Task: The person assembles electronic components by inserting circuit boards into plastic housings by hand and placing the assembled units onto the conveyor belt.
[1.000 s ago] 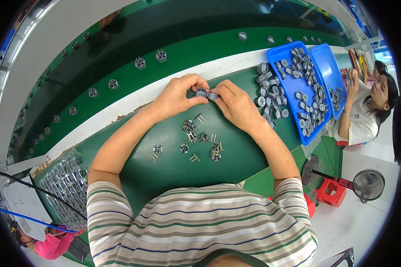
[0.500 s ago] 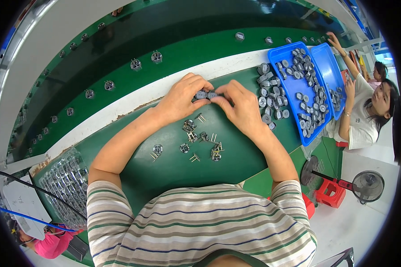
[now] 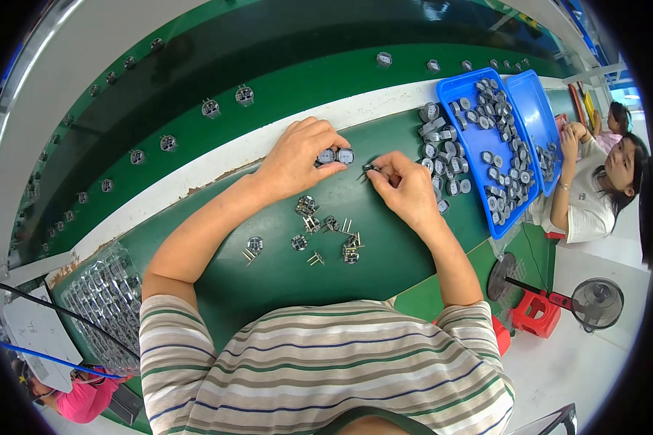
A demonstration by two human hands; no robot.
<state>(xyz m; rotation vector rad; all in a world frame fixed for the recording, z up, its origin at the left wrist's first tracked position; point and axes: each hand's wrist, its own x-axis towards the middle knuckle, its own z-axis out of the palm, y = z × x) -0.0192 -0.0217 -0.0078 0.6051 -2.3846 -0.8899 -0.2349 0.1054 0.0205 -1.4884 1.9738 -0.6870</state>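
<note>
My left hand point(image 3: 297, 154) is closed around two small grey round housings point(image 3: 337, 156), held side by side above the green worktop. To the right, apart from them, my right hand point(image 3: 403, 185) pinches a small dark part with thin pins point(image 3: 368, 171); the fingers partly cover it. On the worktop between my forearms lie several small round circuit boards with metal pins point(image 3: 306, 205). One round board point(image 3: 255, 244) lies off to the left of the others.
A blue tray point(image 3: 479, 167) of grey housings stands at right, with loose housings point(image 3: 429, 148) beside it. Beyond the white ledge point(image 3: 218, 161), a green belt point(image 3: 305, 76) carries spaced parts. Clear plastic trays point(image 3: 109, 308) lie left. A co-worker point(image 3: 595, 174) sits right.
My right hand has moved right and down from the housings, with a pinned part in it. A pinned piece below my left hand is gone. Belt parts shifted left; the co-worker's raised arm came down.
</note>
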